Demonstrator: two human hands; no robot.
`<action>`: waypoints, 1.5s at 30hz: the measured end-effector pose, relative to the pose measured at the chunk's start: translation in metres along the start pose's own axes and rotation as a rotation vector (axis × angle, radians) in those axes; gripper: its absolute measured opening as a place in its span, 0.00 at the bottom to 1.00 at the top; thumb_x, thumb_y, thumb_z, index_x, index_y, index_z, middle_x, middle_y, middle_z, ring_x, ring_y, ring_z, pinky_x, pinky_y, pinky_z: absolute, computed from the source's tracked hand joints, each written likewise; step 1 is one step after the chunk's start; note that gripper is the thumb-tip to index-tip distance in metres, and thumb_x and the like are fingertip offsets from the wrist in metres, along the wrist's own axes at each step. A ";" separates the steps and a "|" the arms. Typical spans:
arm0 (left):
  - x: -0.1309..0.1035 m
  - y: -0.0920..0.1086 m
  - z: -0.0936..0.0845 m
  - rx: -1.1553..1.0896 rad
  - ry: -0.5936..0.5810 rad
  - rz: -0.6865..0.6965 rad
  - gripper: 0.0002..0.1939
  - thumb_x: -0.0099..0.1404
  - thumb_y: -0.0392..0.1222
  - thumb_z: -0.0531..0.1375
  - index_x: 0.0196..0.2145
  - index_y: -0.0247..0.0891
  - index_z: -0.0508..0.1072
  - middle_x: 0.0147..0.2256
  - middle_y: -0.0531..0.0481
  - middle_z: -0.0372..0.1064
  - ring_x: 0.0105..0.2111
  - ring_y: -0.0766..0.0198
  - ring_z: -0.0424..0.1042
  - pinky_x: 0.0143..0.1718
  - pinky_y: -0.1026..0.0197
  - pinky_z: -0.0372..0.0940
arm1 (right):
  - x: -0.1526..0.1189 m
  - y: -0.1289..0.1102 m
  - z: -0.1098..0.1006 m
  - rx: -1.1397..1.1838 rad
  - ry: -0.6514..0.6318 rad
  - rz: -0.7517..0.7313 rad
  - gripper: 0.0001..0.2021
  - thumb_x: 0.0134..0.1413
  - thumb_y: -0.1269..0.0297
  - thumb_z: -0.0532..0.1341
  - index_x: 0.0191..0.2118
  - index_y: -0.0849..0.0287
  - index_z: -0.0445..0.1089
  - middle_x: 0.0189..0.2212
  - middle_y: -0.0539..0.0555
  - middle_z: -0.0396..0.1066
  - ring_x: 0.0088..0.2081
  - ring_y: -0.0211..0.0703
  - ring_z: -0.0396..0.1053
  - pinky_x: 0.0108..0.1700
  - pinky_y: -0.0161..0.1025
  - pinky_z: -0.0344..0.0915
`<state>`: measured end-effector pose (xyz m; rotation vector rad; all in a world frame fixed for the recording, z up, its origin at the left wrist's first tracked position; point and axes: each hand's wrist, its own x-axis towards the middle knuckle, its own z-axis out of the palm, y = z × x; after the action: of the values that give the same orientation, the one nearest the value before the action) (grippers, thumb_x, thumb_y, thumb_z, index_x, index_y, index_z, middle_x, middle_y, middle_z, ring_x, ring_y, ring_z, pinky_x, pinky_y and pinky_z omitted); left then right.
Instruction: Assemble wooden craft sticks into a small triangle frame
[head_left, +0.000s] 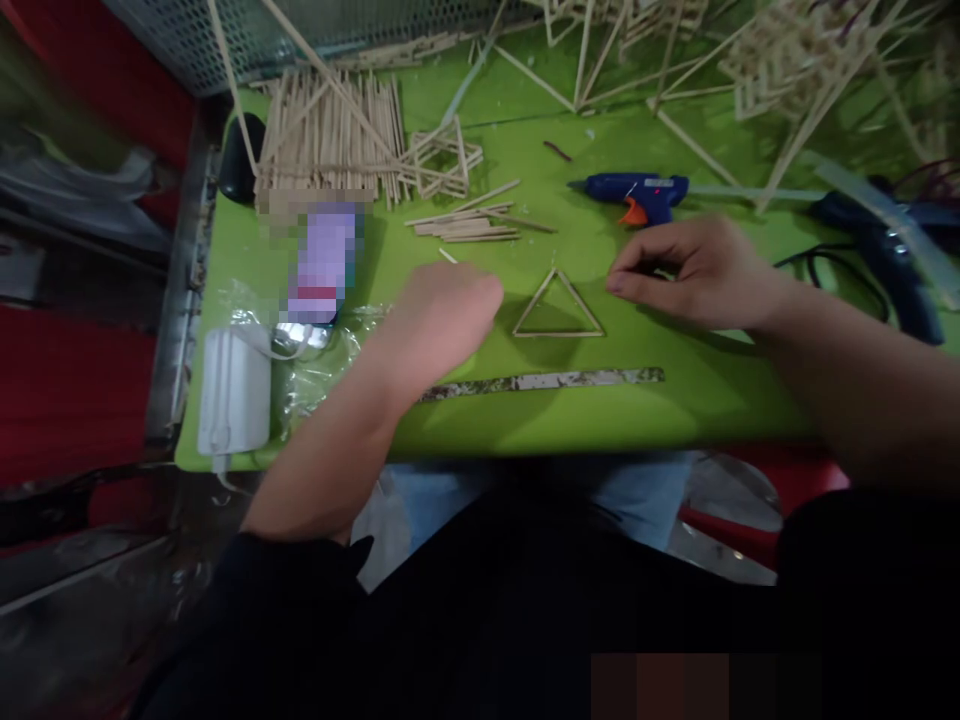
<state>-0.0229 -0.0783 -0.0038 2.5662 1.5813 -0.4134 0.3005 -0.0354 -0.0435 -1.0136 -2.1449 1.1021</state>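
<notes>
Two hands rest on the green tabletop [675, 400], one on each side of a small stick triangle [558, 308] that lies flat near the middle. My left hand [442, 315] sits just left of the triangle, fingers curled under into a loose fist; a thin stick [448, 256] pokes out just above the knuckles, and I cannot tell whether the fingers clamp it. My right hand [694, 272] lies just right of the triangle, fingertips drawn together and pointing toward it, not touching it, with nothing visible between them. A stained ruler [544, 381] lies along the near edge, below the triangle. Behind my right hand lies a blue glue gun [637, 193]. A small pile of loose sticks [469, 222] lies behind the triangle, and a large bundle of sticks [330, 135] at far left.
</notes>
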 end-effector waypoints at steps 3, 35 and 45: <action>0.001 0.001 0.003 -0.009 -0.025 0.027 0.15 0.69 0.26 0.58 0.32 0.36 0.83 0.28 0.40 0.73 0.29 0.50 0.76 0.36 0.49 0.64 | -0.003 0.004 0.002 -0.077 -0.019 0.013 0.12 0.73 0.52 0.78 0.40 0.53 0.86 0.32 0.51 0.84 0.32 0.41 0.71 0.36 0.44 0.63; 0.016 0.011 0.021 -0.442 0.250 0.164 0.32 0.73 0.53 0.73 0.68 0.39 0.76 0.55 0.39 0.84 0.54 0.44 0.83 0.55 0.46 0.76 | -0.009 -0.011 0.007 -0.611 -0.234 -0.243 0.16 0.80 0.67 0.58 0.58 0.57 0.85 0.53 0.63 0.86 0.49 0.58 0.82 0.52 0.50 0.73; 0.010 0.023 0.022 -0.311 0.309 0.229 0.23 0.76 0.48 0.70 0.64 0.37 0.81 0.60 0.34 0.80 0.62 0.37 0.79 0.65 0.38 0.75 | -0.012 -0.007 0.014 -0.609 -0.221 -0.250 0.15 0.76 0.72 0.60 0.50 0.52 0.85 0.46 0.57 0.83 0.44 0.53 0.78 0.46 0.48 0.68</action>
<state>-0.0020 -0.0853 -0.0292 2.6066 1.2790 0.2434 0.2943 -0.0544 -0.0464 -0.8542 -2.7839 0.4585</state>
